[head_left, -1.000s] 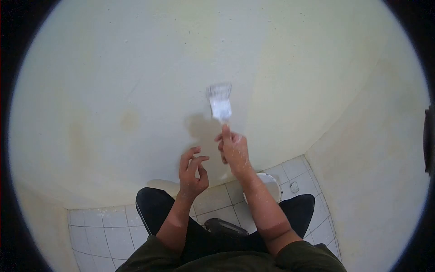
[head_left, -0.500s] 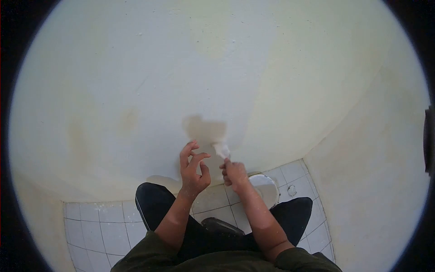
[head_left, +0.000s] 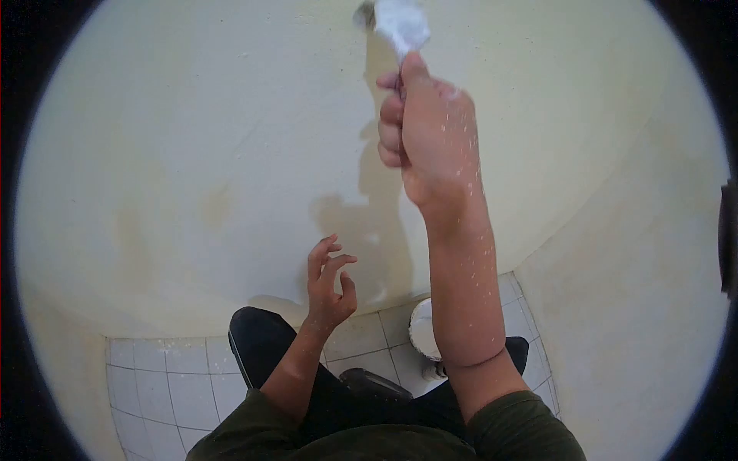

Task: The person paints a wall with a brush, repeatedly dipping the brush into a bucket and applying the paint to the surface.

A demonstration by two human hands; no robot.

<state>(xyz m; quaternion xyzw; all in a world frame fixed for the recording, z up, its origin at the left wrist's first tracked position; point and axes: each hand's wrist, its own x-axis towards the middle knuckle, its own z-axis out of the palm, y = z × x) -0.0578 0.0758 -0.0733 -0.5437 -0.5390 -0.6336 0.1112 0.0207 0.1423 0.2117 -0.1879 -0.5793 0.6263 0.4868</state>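
My right hand (head_left: 434,131) is raised high, its fingers wrapped round the handle of a paintbrush (head_left: 403,28) whose head is coated white. The brush head is at the wall (head_left: 254,131) near the top of the view, and a dark shadow lies beside it. White specks dot my right hand and forearm. Lower down, my left hand (head_left: 330,290) is held in front of the wall with its fingers loosely bent and apart, holding nothing. A white bucket (head_left: 413,329) with white contents stands on the floor, partly hidden behind my right forearm.
Pale tiled floor (head_left: 192,392) runs along the foot of the wall, with white spots on some tiles. A second wall (head_left: 623,307) meets it at the right. My bent knees (head_left: 261,338) are close to the wall. Yellowish patches show on the painted surface.
My right hand has moved far up the wall with the paintbrush, from just above the bucket to the top of the view. My left hand has hardly moved.
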